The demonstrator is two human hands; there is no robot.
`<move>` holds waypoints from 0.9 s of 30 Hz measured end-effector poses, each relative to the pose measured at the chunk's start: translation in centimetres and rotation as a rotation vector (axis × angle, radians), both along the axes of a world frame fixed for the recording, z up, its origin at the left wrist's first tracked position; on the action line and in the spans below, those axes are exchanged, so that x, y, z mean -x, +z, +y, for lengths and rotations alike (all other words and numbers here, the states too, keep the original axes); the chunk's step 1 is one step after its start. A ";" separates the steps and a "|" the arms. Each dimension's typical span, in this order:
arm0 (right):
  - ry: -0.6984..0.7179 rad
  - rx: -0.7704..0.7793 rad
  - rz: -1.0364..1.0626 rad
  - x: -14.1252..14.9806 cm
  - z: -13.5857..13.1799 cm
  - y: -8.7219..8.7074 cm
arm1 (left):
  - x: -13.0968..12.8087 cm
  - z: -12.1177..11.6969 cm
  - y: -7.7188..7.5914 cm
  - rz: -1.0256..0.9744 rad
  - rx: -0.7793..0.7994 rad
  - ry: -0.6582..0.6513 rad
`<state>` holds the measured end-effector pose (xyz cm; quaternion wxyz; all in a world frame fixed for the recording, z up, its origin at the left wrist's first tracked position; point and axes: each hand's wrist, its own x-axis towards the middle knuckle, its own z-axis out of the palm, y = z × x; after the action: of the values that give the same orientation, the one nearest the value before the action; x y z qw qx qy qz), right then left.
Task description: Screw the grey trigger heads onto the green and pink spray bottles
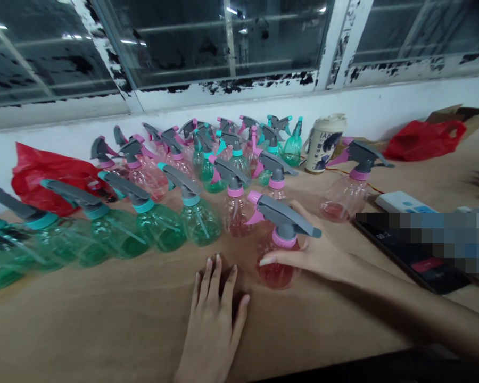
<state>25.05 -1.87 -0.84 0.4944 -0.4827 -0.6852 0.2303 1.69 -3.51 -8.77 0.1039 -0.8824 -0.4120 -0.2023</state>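
My right hand [323,250] is wrapped round a pink spray bottle [277,268] with a grey and pink trigger head, its thumb across the near side. The bottle is upright at the table [115,330]. Lying flat on the tabletop, my left hand [215,314] has its fingers a little apart and holds nothing. Beyond its fingertips stands a green spray bottle [201,221], the right end of a row of green ones. Another pink spray bottle [237,213] is just behind the held one. One more pink spray bottle [345,194] stands to the right, behind my right hand.
Several pink and green spray bottles crowd the back by the wall. A red plastic bag [51,175] lies at left, another red bag [425,141] at right. A printed cup [323,143], a white device [403,202] and a phone [407,252] are on the right side.
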 end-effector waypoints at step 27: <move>-0.567 -0.126 -0.440 -10.0 2.0 -0.3 | 0.9 0.9 -1.0 -0.010 -0.025 -0.006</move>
<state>35.01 0.08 -1.12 0.4084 -0.6599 -0.6270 -0.0680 0.81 -2.60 -9.76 0.1123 -0.8811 -0.4075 -0.2121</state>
